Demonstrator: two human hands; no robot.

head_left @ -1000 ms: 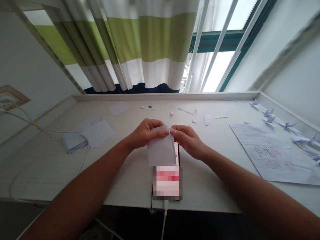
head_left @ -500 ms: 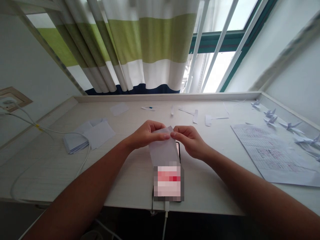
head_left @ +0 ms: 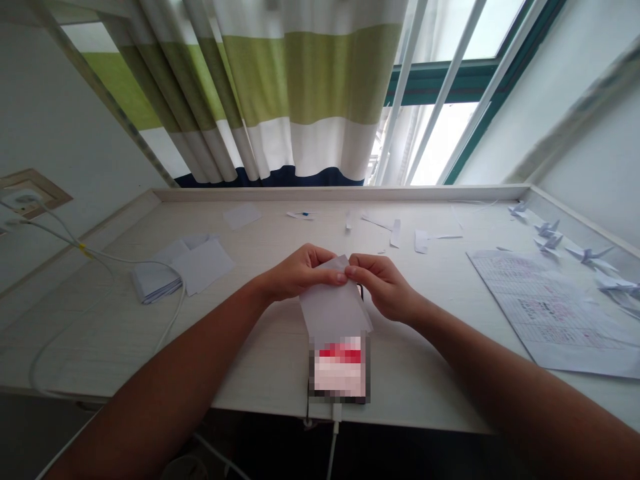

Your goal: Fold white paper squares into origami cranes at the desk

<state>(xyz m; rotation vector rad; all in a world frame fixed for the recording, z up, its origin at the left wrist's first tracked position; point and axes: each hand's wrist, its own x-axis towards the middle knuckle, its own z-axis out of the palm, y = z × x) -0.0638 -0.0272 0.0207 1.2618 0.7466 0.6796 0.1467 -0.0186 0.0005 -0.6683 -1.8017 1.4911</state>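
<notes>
White paper: we hold this sheet over the phone, hiding the phone's far end.
Left hand: beyond the phone, our thumb and fingers pinch the sheet's upper edge.
Right hand: beyond the phone and slightly right, our thumb and forefinger grip the sheet's top corner.
Paper stack: we see it well left of the phone, a white cable crossing it.
Printed page: right of the phone.
Folded birds: farther right of the phone, in a row.
</notes>
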